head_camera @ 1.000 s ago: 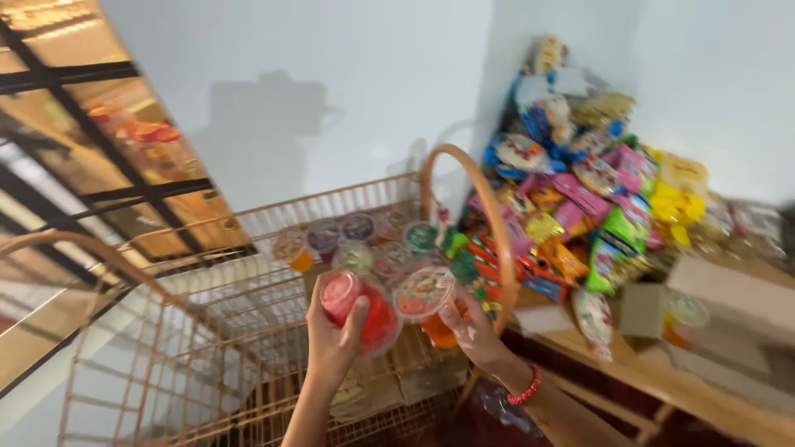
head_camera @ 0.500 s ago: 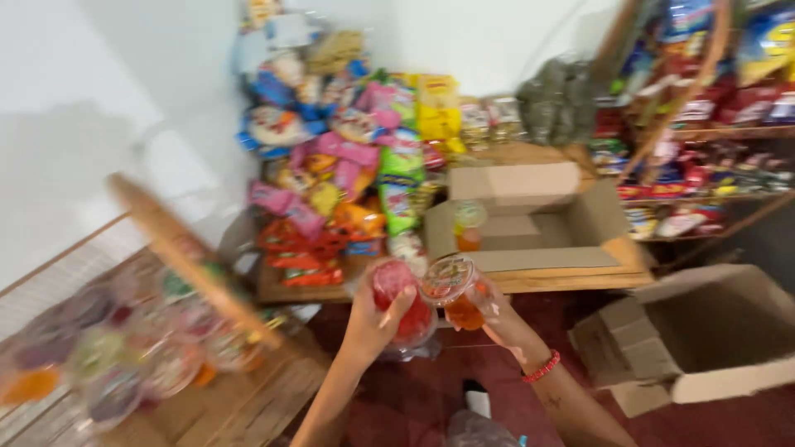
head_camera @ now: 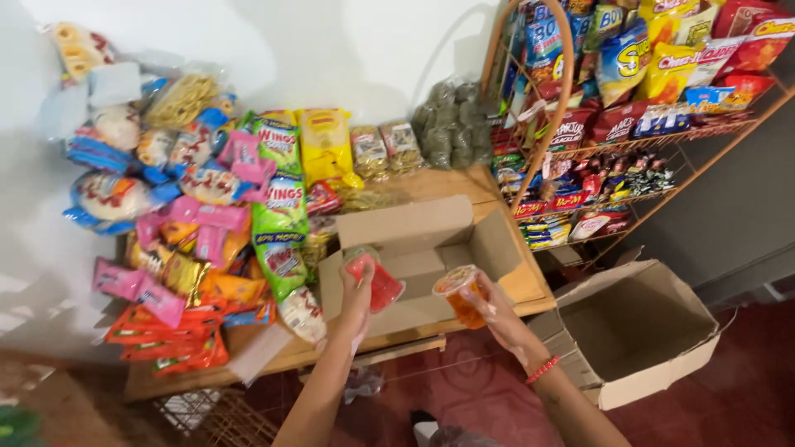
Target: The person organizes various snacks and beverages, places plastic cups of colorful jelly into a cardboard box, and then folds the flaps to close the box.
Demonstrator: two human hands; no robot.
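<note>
Landmark: open cardboard box [head_camera: 431,257] on the wooden bench [head_camera: 290,358], flaps up, inside bare where it shows.

Item 1. Left hand [head_camera: 358,291], at the box's near-left corner. Fingers closed around a red jelly cup [head_camera: 374,277] with a clear sealed lid. The cup lies tilted, its long axis running from the palm up and right, lid end over the box's near-left flap.

Item 2. Right hand [head_camera: 495,313], at the box's near edge, right of centre; red bead bracelet [head_camera: 542,369] on the wrist. Fingers closed around an orange jelly cup [head_camera: 460,295], lid tipped toward the box interior, axis leaning up and left.

Relation. Both cups sit just above the near rim of the box, the opening lying directly beyond the fingers, away from the person. Judged by position, the left hand is slightly further in over the box.

Item 3. Second cardboard box [head_camera: 642,331], on the red floor right of the landmark box, open, lower than the bench.

Item 4. Snack packets [head_camera: 207,223], heaped on the bench left of and behind the landmark box, against the white wall.

Item 5. Wire rack [head_camera: 629,124], right of and beyond the box, stocked with crisp bags.
</note>
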